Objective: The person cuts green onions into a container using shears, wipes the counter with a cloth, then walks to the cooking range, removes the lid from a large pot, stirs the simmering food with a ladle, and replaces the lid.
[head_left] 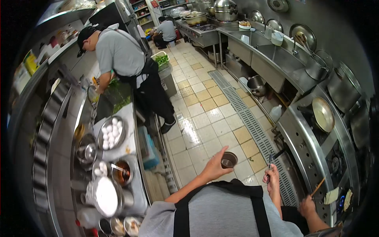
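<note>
My left hand (pixel 215 168) is wrapped round a small dark round cup (pixel 229 160), held upright over the tiled floor, its open top facing up. To its right, my right hand (pixel 271 175) is closed round the lower end of a thin dark metal utensil (pixel 270 158) that points upward; its exact kind is unclear. The hands are apart from each other. Left of them, a counter holds a bowl of white eggs (pixel 112 133), a pot of white contents (pixel 106 196) and a bowl of dark red liquid (pixel 121 172).
A person in an apron (pixel 122 53) bends over the left sink. Another crouches (pixel 166 31) at the back. At lower right, another person's hand (pixel 308 207) holds a stick beside a lit burner (pixel 342 200). A pan (pixel 323 114) sits on the right stove. A drain grate (pixel 241 104) crosses the floor.
</note>
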The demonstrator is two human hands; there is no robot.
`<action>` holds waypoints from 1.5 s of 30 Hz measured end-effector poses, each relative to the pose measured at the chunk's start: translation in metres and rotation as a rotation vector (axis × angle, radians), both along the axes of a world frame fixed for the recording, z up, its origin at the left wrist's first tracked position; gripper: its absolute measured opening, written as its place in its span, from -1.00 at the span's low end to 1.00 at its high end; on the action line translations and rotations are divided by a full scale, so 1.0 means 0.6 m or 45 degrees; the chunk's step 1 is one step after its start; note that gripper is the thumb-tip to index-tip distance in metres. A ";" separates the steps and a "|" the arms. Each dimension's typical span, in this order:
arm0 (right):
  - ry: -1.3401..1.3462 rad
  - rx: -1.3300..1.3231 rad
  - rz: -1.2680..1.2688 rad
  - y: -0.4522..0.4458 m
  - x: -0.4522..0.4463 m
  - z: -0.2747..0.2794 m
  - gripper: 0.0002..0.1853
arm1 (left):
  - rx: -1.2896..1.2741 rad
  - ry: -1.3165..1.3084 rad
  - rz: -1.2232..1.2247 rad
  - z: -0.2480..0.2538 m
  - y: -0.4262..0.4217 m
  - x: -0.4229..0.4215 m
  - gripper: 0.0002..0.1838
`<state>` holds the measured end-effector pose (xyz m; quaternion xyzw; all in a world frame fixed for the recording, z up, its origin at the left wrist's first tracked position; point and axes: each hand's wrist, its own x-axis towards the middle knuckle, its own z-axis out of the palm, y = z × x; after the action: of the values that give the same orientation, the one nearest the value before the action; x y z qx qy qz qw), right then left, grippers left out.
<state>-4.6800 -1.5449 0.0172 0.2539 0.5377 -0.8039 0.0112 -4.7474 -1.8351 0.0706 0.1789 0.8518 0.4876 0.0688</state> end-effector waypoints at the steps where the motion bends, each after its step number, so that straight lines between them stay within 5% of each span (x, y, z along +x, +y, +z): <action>1: -0.017 0.044 -0.055 -0.008 -0.043 -0.010 -0.66 | -0.005 -0.002 -0.052 0.011 -0.002 -0.043 0.02; 12: -0.045 0.408 0.297 -0.101 -0.677 -0.026 -0.87 | -0.233 0.179 0.204 -0.017 -0.167 -0.517 -0.02; 18: 0.715 1.135 0.927 -0.346 -1.045 -0.002 -0.77 | -0.220 0.104 0.558 -0.067 -0.297 -0.703 -0.05; 21: 0.647 1.313 1.157 -0.439 -1.199 0.028 -0.76 | -0.138 -0.018 0.674 -0.112 -0.352 -0.814 -0.07; 32: 0.349 1.639 0.873 -0.455 -1.653 -0.039 -0.75 | -0.056 0.345 0.636 -0.002 -0.478 -1.479 -0.11; 40: 0.238 1.828 0.714 -0.460 -2.071 -0.064 -0.76 | -0.067 0.307 0.589 -0.043 -0.522 -1.858 -0.13; 45: 0.767 1.650 0.726 -0.593 -2.372 0.005 -0.85 | -0.124 0.277 0.710 -0.025 -0.576 -2.022 -0.14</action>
<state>-6.1030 -1.9004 0.0201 -0.1686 0.9258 -0.3287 -0.0798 -5.9609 -2.1805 0.0555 -0.0141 0.8928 0.4243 -0.1507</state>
